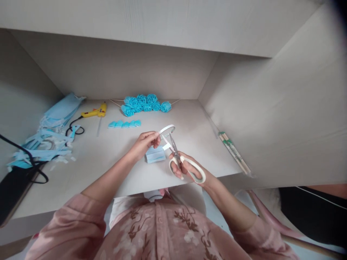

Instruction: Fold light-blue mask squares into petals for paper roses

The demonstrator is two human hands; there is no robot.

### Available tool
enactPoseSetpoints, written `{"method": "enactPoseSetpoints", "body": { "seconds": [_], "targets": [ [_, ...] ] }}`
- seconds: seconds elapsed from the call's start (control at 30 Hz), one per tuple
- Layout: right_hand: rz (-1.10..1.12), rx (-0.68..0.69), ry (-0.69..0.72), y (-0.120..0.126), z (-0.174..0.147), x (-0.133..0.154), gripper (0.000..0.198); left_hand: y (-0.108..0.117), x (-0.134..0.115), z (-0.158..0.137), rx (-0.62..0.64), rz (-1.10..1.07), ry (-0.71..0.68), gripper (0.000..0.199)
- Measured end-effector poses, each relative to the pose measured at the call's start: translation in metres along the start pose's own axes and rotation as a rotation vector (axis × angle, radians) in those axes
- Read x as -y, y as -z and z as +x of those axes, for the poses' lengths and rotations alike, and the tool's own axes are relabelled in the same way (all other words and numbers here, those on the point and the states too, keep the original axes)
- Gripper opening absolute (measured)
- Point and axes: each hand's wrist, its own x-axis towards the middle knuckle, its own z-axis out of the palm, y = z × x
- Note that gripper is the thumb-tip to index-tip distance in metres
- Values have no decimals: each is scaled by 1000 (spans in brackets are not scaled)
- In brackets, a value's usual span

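My left hand [149, 140] is closed on a roll of white tape [167, 129], fingers pinching its near edge. In my right hand [187, 165] is a pair of scissors [199, 174] with cream handles. The blades are spread and point up toward the roll. A short white strip of tape [167, 146] hangs beside the blades; whether it is still joined to the roll I cannot tell. Below the hands, a folded piece of blue face mask [155, 155] lies on the table.
Several blue fabric roses [146, 103] on sticks lie at the back, with a row of folded blue pieces [124, 124] before them. A yellow glue gun [94, 111], blue masks [61, 108] and mask scraps [40, 144] are on the left. Packaged wooden sticks [234, 153] lie right.
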Motion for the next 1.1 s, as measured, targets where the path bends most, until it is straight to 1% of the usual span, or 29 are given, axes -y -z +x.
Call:
{"method": "enactPoseSetpoints", "body": {
  "seconds": [0.07,0.17,0.37,0.47,0.57,0.7,0.83,0.9,1.0,1.1],
  "targets": [
    [7,14,-9,4,-2,0,45,-1,-1,0,24,-41,18,42],
    [29,37,-28,5,-2,0,45,-2,1,0,73,-52,54,49],
    [68,78,-77,4,5,-1,45,-3,4,-3,171,-34,118,55],
    [84,79,-81,4,9,0,47,-4,3,-5,219,-14,120,55],
    [97,78,-71,3,12,1,48,-3,4,-6,264,-3,108,54],
    [145,70,-63,1,15,0,45,-1,9,-6,290,-13,107,51],
    [245,20,-108,3,15,-4,41,0,9,-6,297,-6,108,46],
    [307,0,-134,4,14,-5,42,0,6,-6,303,2,98,42],
    [373,-23,-164,7,11,-4,46,0,0,-5,304,-50,74,36],
    [394,-38,-164,7,9,-4,49,0,-2,-4,314,-128,86,32]
  ]
}}
